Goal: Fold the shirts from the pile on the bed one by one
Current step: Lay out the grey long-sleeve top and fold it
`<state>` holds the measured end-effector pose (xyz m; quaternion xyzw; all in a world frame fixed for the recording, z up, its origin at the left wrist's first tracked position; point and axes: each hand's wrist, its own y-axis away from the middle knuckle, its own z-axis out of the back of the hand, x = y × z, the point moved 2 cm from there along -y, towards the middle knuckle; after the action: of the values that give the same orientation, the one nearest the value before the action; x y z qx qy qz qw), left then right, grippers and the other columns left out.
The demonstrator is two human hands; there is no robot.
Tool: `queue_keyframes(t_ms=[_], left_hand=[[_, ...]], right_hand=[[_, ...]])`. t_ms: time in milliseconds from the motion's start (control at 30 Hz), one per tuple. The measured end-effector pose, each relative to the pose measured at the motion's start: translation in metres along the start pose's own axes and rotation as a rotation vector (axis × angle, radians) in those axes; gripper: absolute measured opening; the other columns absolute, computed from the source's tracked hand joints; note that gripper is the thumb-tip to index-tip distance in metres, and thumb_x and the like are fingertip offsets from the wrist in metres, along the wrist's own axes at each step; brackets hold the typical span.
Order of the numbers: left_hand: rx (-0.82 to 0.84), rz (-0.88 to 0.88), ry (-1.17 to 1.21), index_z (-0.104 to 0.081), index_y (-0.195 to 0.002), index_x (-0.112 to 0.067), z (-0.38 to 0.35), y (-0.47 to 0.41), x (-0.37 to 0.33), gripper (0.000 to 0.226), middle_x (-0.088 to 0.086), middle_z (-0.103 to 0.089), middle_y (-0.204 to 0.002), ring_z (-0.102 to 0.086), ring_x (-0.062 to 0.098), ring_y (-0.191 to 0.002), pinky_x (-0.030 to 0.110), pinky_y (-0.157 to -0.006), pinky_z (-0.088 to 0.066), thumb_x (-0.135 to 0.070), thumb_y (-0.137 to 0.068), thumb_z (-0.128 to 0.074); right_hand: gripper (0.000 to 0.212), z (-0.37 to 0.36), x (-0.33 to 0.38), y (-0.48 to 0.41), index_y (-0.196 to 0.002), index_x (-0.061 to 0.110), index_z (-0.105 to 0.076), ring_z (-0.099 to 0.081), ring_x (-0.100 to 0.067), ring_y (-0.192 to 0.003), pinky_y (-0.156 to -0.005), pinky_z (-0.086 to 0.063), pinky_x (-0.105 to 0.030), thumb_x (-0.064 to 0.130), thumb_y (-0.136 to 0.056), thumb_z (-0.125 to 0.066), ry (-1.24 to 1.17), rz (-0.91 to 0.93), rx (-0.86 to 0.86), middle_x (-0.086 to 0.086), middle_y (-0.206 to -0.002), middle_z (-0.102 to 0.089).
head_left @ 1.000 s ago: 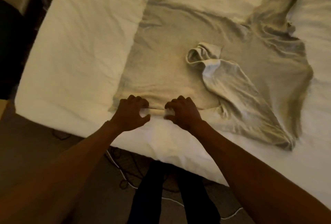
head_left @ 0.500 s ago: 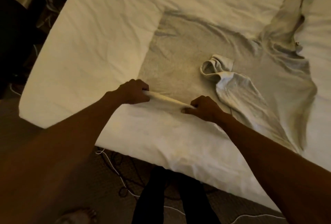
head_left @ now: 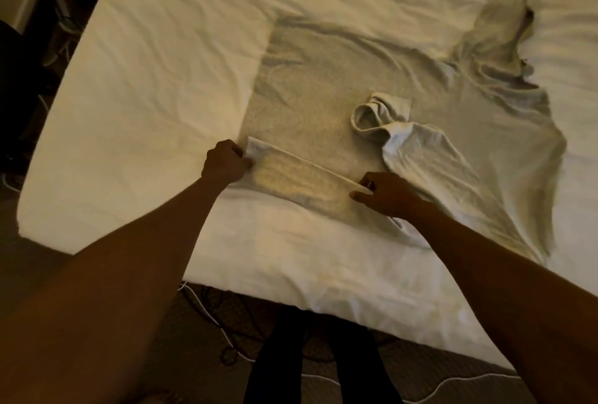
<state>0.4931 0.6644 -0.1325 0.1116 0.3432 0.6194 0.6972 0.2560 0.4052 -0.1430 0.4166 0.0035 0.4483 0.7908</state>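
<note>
Since the earlier frame we have lifted the near hem (head_left: pixel 301 174) of the grey shirt (head_left: pixel 317 93) farther over its body. Our left hand (head_left: pixel 225 163) pinches the hem's left corner, our right hand (head_left: pixel 386 196) pinches its right end, both curled on the cloth. We see the shirt spread flat on the white bed (head_left: pixel 155 96), one sleeve (head_left: pixel 427 158) folded across its right half.

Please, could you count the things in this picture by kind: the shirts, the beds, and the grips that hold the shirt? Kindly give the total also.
Shirts: 1, the grey shirt
Beds: 1, the bed
Grips: 2, the left grip and the right grip, each pinching the shirt's turned-up hem
Total: 4
</note>
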Motion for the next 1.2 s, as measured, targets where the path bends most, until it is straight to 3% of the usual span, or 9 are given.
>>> queue_keyframes(t_ms=[67,167,433,667,833,967,1067,1133,1200], left_hand=[[-0.019,0.02,0.022,-0.067,-0.094,-0.011,-0.002,0.004,0.005,0.025,0.015,-0.068,-0.103,-0.063,0.036,-0.106,0.035,-0.077,-0.047,-0.033,-0.087,-0.074],[-0.086,0.063,0.061,-0.064,-0.102,-0.011,-0.006,0.009,0.017,0.025,0.015,-0.067,-0.11,-0.061,0.038,-0.108,0.037,-0.083,-0.048,-0.032,-0.09,-0.067],[-0.213,0.081,0.046,-0.059,-0.111,-0.01,-0.01,0.015,0.021,0.025,0.016,-0.061,-0.118,-0.056,0.04,-0.112,0.043,-0.088,-0.045,-0.029,-0.095,-0.058],[-0.4,-0.032,-0.168,-0.059,-0.109,-0.014,-0.015,0.017,0.01,0.016,0.015,-0.056,-0.114,-0.05,0.038,-0.112,0.049,-0.085,-0.043,-0.023,-0.096,-0.054],[-0.547,-0.315,-0.146,-0.052,-0.117,-0.018,-0.032,0.031,-0.04,0.027,0.011,-0.055,-0.112,-0.051,0.034,-0.106,0.046,-0.079,-0.042,-0.024,-0.092,-0.059],[-0.298,-0.478,0.182,-0.059,-0.106,-0.014,-0.071,0.048,-0.124,0.027,0.008,-0.068,-0.096,-0.061,0.033,-0.097,0.039,-0.079,-0.046,-0.038,-0.096,-0.057],[0.013,-0.202,0.341,-0.061,-0.116,-0.011,-0.111,0.046,-0.184,0.063,0.013,-0.068,-0.116,-0.06,0.033,-0.112,0.036,-0.092,-0.047,-0.064,-0.083,-0.065],[0.134,0.006,0.524,-0.06,-0.124,-0.012,-0.134,0.035,-0.213,0.104,0.011,-0.067,-0.121,-0.064,0.03,-0.109,0.042,-0.094,-0.054,-0.083,-0.05,-0.075],[0.232,0.086,0.696,-0.057,-0.13,-0.011,-0.155,0.014,-0.227,0.114,0.011,-0.067,-0.122,-0.069,0.029,-0.104,0.045,-0.089,-0.059,-0.073,-0.037,-0.085]], right_hand=[[0.031,0.003,0.001,0.002,-0.082,0.027,-0.058,-0.056,-0.019,-0.079,-0.07,-0.042,-0.032,0.057,-0.09,-0.058,0.03,0.014,0.033,0.006,-0.079,-0.054],[0.039,0.009,0.003,0.003,-0.064,0.025,-0.052,-0.052,-0.016,-0.062,-0.058,-0.037,-0.03,0.052,-0.091,-0.061,-0.061,0.032,-0.108,0.003,-0.064,-0.052],[0.031,0.017,0.015,-0.003,-0.085,0.015,-0.06,-0.054,-0.023,-0.079,-0.067,-0.037,-0.033,0.045,-0.086,-0.071,-0.208,0.0,-0.368,-0.004,-0.084,-0.058],[0.036,0.0,-0.001,0.012,-0.105,0.016,-0.056,-0.051,-0.028,-0.102,-0.085,-0.038,-0.042,0.05,-0.093,-0.056,0.012,-0.048,-0.464,-0.006,-0.108,-0.057],[0.021,0.005,-0.033,0.043,-0.105,0.013,-0.057,-0.054,-0.028,-0.095,-0.08,-0.042,-0.041,0.029,-0.092,-0.062,-0.048,-0.029,-0.733,-0.007,-0.104,-0.057],[0.026,0.018,-0.091,0.07,-0.109,0.011,-0.056,-0.056,-0.03,-0.097,-0.079,-0.043,-0.042,0.025,-0.089,-0.065,-0.086,-0.186,-0.82,-0.008,-0.105,-0.058],[0.042,0.029,-0.144,0.081,-0.124,0.011,-0.052,-0.05,-0.035,-0.115,-0.092,-0.04,-0.046,0.032,-0.09,-0.065,-0.128,-0.406,-0.708,-0.013,-0.121,-0.055],[0.051,0.035,-0.174,0.082,-0.131,0.014,-0.049,-0.045,-0.035,-0.123,-0.097,-0.037,-0.046,0.041,-0.09,-0.064,-0.106,-0.511,-0.556,-0.012,-0.13,-0.052],[0.05,0.039,-0.193,0.081,-0.127,0.017,-0.052,-0.048,-0.032,-0.122,-0.099,-0.036,-0.046,0.048,-0.089,-0.064,-0.119,-0.529,-0.451,-0.008,-0.129,-0.057]])
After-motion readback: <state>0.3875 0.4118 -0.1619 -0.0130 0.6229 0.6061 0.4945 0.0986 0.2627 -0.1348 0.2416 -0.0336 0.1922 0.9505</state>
